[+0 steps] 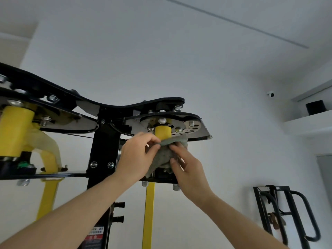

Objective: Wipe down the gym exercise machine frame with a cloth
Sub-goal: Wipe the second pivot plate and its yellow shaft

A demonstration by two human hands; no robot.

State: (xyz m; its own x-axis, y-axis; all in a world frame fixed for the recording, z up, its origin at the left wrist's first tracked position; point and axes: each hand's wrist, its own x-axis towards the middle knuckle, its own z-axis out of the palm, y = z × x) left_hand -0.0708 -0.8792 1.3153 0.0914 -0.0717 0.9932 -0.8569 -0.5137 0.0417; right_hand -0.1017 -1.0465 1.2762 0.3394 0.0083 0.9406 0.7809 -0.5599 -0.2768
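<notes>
Overhead, a grey cloth wraps the base of the yellow pivot sleeve on the machine frame; the left hand pinches its upper edge, the right hand grips the bunched rest just beside it

A: What's hidden?
B: Pt of crumpled grey cloth sits behind left hand & right hand; small yellow cylindrical hub btm covered by it.
A: The red-white label sticker?
B: Cut by btm edge; txt too small.
</notes>
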